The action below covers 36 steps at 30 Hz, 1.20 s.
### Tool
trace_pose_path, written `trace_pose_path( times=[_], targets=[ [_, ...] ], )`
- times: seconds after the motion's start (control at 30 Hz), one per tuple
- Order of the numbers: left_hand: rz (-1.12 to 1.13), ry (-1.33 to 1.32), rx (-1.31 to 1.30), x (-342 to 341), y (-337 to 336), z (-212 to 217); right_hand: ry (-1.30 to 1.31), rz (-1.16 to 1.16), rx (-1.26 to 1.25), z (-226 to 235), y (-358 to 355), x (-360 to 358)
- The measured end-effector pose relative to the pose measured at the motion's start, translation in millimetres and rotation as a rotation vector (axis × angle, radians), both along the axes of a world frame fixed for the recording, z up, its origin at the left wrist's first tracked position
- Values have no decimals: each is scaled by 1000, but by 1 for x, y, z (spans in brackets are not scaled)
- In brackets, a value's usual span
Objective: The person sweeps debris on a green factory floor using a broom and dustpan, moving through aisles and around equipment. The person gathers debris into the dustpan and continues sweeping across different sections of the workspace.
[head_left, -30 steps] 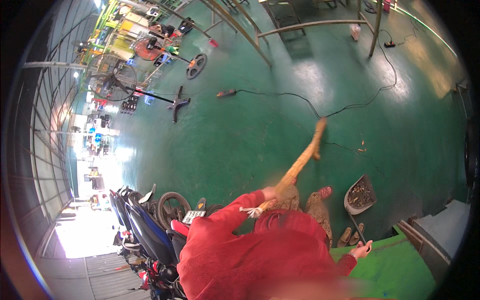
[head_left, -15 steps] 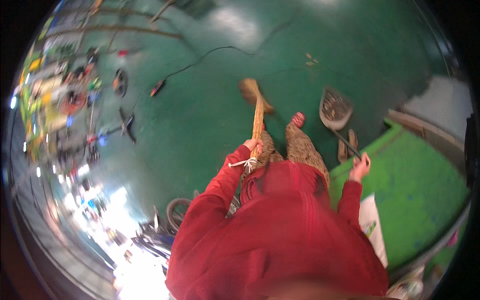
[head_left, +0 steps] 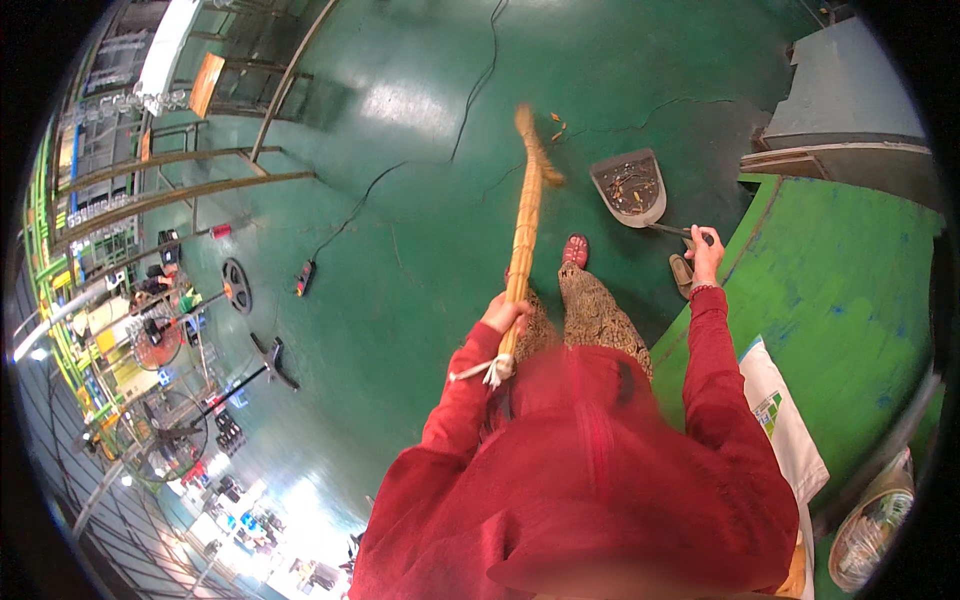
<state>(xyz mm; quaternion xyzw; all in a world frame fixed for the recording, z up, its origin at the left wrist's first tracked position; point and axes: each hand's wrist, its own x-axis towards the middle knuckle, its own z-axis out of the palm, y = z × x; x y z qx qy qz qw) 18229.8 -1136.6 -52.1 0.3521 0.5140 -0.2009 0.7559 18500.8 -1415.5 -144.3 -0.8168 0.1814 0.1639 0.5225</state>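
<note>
My left hand (head_left: 508, 315) is closed round the upper part of a straw broom (head_left: 524, 235), near the white cord tied at its end. The broom's bristles reach forward over the green floor, close to some small yellowish scraps (head_left: 557, 126). My right hand (head_left: 706, 255) grips the dark handle of a long-handled dustpan (head_left: 642, 219), whose grey pan is at the floor, right of the broom. Bits of brown and yellowish litter (head_left: 632, 185) lie inside the pan.
A green-topped table (head_left: 830, 290) stands close on my right, with a white sack (head_left: 785, 420) against it. A pair of tan shoes (head_left: 681, 273) is beside its edge. A black cable (head_left: 375, 185) runs to a power strip (head_left: 304, 278). Metal frames (head_left: 190, 155) and fans (head_left: 160, 435) stand left.
The broom's bristles have swept forward and right, now nearer the floor scraps. My right hand and the dustpan have shifted forward and left in view. My view has turned somewhat.
</note>
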Motion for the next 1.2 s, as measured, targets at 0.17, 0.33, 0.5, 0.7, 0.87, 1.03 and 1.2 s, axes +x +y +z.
trace_pose_path(
  times=[0.17,0.33,0.5,0.7,0.87,1.03,1.2],
  targets=[
    [-125,127,333,-10,51,-5,8,178,-82,-23,11,34],
    [-541,313,768,25,148,-73,-1,309,-127,-29,38,44],
    [-617,320,842,85,192,-136,0,292,-61,-39,53,44],
    [-1060,360,787,59,147,-191,38,275,-111,-41,70,54],
    [-915,178,303,59,113,-110,114,234,-118,-56,70,51],
    [-790,116,113,51,134,-31,86,237,-112,-66,71,58],
    [-804,196,281,48,147,-1,86,228,-135,-73,73,56]
  ],
)
